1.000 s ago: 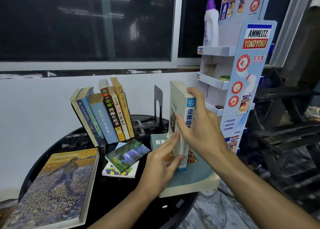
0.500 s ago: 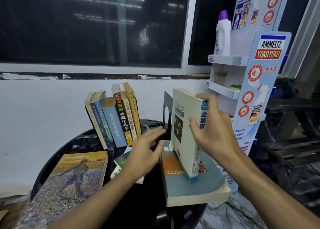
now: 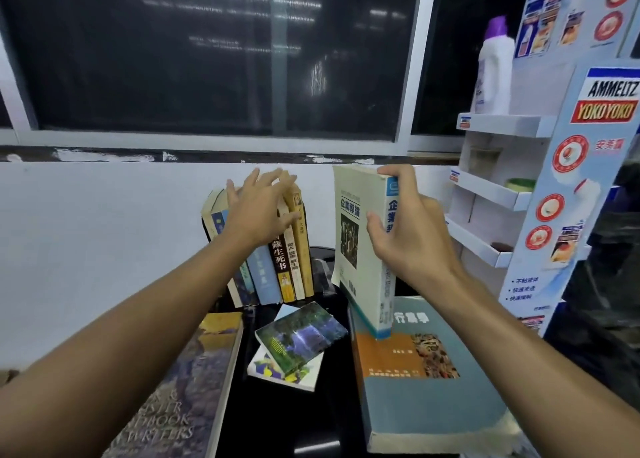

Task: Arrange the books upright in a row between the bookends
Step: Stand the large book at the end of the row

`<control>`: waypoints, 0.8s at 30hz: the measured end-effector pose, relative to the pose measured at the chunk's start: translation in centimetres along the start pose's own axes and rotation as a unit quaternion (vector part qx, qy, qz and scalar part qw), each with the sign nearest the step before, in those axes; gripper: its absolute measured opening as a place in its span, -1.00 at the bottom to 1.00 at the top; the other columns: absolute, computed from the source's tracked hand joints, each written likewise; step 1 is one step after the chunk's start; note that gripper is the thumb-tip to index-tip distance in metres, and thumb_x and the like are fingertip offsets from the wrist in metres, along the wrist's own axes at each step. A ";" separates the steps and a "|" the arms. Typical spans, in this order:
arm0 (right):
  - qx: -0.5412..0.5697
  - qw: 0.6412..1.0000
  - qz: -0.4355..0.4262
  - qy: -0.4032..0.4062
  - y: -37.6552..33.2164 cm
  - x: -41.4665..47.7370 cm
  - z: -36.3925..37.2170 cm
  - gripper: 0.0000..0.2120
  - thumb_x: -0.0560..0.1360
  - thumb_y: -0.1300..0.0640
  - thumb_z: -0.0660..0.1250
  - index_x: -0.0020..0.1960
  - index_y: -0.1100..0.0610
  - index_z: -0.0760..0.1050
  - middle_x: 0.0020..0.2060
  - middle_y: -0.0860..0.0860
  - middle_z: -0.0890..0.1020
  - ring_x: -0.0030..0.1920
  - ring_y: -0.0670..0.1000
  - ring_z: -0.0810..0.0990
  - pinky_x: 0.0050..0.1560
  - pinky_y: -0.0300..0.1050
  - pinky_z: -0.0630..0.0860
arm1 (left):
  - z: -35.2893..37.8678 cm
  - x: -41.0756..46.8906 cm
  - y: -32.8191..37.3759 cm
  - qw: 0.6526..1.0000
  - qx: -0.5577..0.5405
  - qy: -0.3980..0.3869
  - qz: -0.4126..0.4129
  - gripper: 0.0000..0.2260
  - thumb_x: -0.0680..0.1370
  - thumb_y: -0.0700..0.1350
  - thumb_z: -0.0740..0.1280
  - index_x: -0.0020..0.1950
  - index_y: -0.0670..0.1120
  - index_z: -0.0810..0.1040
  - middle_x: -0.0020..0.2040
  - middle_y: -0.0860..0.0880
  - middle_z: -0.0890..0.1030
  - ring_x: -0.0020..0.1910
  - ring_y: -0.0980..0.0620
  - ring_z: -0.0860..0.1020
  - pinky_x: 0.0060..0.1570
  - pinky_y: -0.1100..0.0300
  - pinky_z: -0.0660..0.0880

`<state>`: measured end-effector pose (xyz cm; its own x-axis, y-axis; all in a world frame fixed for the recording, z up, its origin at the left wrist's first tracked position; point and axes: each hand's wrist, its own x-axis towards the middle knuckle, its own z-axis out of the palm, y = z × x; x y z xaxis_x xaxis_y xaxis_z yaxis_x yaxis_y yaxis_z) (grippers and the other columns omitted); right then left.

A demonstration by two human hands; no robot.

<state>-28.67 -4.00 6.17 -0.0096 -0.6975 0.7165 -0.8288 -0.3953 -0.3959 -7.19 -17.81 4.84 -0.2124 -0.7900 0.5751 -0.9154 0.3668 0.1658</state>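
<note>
Several books (image 3: 277,267) lean in a row at the back of the round black table (image 3: 294,423). My left hand (image 3: 258,212), fingers spread, is over the tops of these books and seems to touch them. My right hand (image 3: 405,236) grips a thick cream book (image 3: 360,250) by its spine and holds it upright; its lower corner stands on a large teal book (image 3: 433,388) lying flat. The black bookend seen earlier is hidden behind the cream book.
A big painted-cover book (image 3: 180,388) lies flat at front left. Two small books (image 3: 294,343) lie stacked in the middle. A cardboard display rack (image 3: 502,194) with a white bottle (image 3: 493,66) stands right of the table. A white wall and window are behind.
My left hand left the cream book and reached back to the tops of the leaning row. My right hand keeps the cream book upright.
</note>
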 end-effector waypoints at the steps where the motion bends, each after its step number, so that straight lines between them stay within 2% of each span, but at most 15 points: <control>1: -0.001 1.000 0.000 0.000 0.2 0.5 0.6 -0.52 0.58 0.14 0.36 0.33 -0.05 0.15 0.21 0.08 0.62 0.00 0.04 0.63 -0.23 -0.18 0.60 | 0.1 0.3 -0.1 1.000 0.007 -0.013 0.000 -0.41 0.54 0.18 0.39 0.54 0.19 0.28 0.57 0.05 0.28 0.59 -0.12 0.16 0.44 -0.42 0.01; 3: -0.001 1.000 -0.001 0.001 0.6 1.6 1.9 -0.52 0.59 0.14 0.36 0.35 -0.05 0.15 0.24 0.10 0.61 0.04 0.05 0.63 -0.20 -0.18 0.59 | 0.5 0.6 -0.2 1.000 -0.006 -0.018 0.004 -0.45 0.52 0.19 0.40 0.48 0.17 0.36 0.48 0.04 0.43 0.49 -0.12 0.32 0.40 -0.38 0.22; 6: -0.004 1.000 -0.006 0.005 1.4 2.8 4.0 -0.49 0.59 0.14 0.35 0.38 -0.03 0.13 0.28 0.12 0.58 0.07 0.07 0.63 -0.15 -0.13 0.63 | 1.0 0.7 -0.3 0.997 -0.078 0.009 0.001 -0.54 0.51 0.09 0.46 0.38 0.07 0.47 0.27 0.00 0.58 0.31 -0.09 0.46 0.30 -0.13 0.43; 9: -0.005 1.000 -0.010 0.016 2.3 3.4 6.1 -0.49 0.60 0.14 0.34 0.41 -0.01 0.13 0.28 0.14 0.57 0.07 0.11 0.64 -0.10 -0.03 0.67 | 1.1 0.9 -0.3 0.995 -0.095 0.031 0.003 -0.65 0.52 0.01 0.47 0.27 -0.01 0.53 0.10 -0.02 0.60 0.16 -0.04 0.50 0.18 0.00 0.47; 12: -0.001 0.999 -0.014 0.035 3.5 3.8 8.3 -0.49 0.59 0.16 0.34 0.40 -0.02 0.13 0.21 0.16 0.58 0.06 0.11 0.62 -0.09 0.03 0.67 | 0.9 1.1 -0.5 0.993 -0.115 0.030 0.003 -0.67 0.51 -0.01 0.49 0.22 -0.04 0.55 0.06 0.00 0.58 0.03 0.04 0.48 0.04 0.12 0.45; 16: 0.011 0.998 -0.009 0.057 4.2 4.1 11.0 -0.50 0.58 0.18 0.35 0.43 0.07 0.19 0.20 0.18 0.56 0.08 0.12 0.60 -0.13 -0.07 0.64 | 1.0 1.2 -0.7 0.992 -0.121 0.030 0.005 -0.66 0.51 -0.02 0.49 0.23 -0.04 0.54 0.12 -0.01 0.59 0.02 0.09 0.44 0.00 0.18 0.39; 20: 0.023 0.997 -0.001 0.071 4.6 4.2 13.2 -0.52 0.60 0.18 0.32 0.44 0.07 0.21 0.22 0.18 0.57 0.05 0.17 0.64 -0.11 0.08 0.66 | 1.2 1.1 -0.9 0.990 -0.134 0.034 0.008 -0.67 0.51 -0.03 0.49 0.23 -0.04 0.54 0.19 -0.02 0.59 0.09 0.06 0.48 0.03 0.22 0.34; 24: 0.018 0.997 0.016 0.074 4.9 4.8 14.9 -0.54 0.60 0.17 0.31 0.44 0.09 0.23 0.20 0.19 0.58 0.02 0.19 0.65 -0.12 0.07 0.65 | 1.4 1.0 -1.1 0.990 -0.134 0.041 0.010 -0.65 0.51 -0.02 0.49 0.25 -0.04 0.54 0.20 -0.03 0.59 0.19 0.01 0.49 0.08 0.21 0.34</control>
<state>-24.40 -18.22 -0.88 -0.1192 -0.6153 0.7792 -0.8066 -0.3976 -0.4374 -6.83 -19.73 4.13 -0.1904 -0.7427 0.6420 -0.7860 0.5072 0.3536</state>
